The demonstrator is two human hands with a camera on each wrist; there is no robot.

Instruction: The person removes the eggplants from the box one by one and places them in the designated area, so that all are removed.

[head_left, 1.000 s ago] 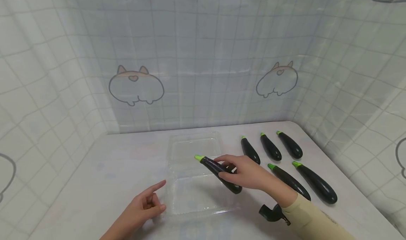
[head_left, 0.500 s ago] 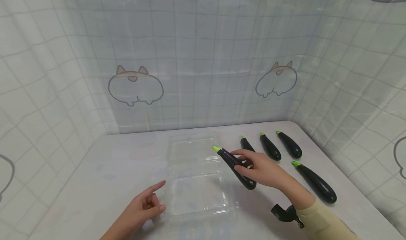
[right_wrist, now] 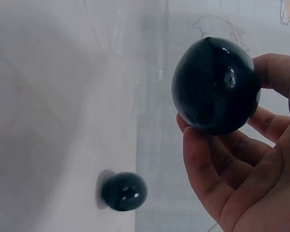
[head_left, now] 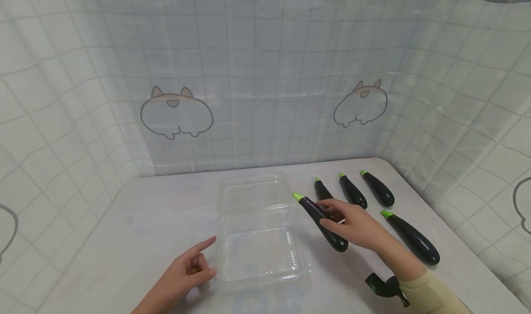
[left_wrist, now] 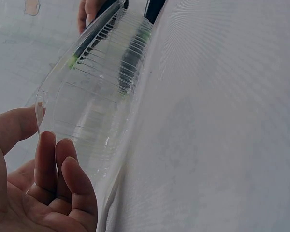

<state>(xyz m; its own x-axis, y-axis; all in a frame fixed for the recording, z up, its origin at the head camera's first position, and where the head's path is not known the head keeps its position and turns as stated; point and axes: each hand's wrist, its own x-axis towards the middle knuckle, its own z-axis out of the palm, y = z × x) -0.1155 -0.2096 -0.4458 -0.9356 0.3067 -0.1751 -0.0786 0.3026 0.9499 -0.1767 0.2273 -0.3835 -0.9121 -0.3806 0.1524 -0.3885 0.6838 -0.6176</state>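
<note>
A dark purple eggplant with a green stem end (head_left: 316,217) is in my right hand (head_left: 352,224), gripped round its middle between thumb and fingers, above the table just right of the clear plastic clamshell box (head_left: 261,254). Seen end-on, its rounded tip (right_wrist: 215,89) fills much of the right wrist view. The box lies unfolded, lid half (head_left: 253,194) at the back. My left hand (head_left: 188,265) rests at the box's left side, index finger extended, other fingers loosely bent. In the left wrist view the thumb (left_wrist: 19,126) meets the box's rim.
Three eggplants lie along the back right, one being the far-right eggplant (head_left: 377,189). A longer eggplant (head_left: 412,240) lies nearer the front. A dark wrist mount (head_left: 386,286) hangs under the right forearm. A grid-patterned curtain (head_left: 265,83) encloses the table.
My right hand has carried the eggplant rightward, from over the box to beside it. The forearm now covers the spot where another eggplant showed earlier. The left hand has stayed put.
</note>
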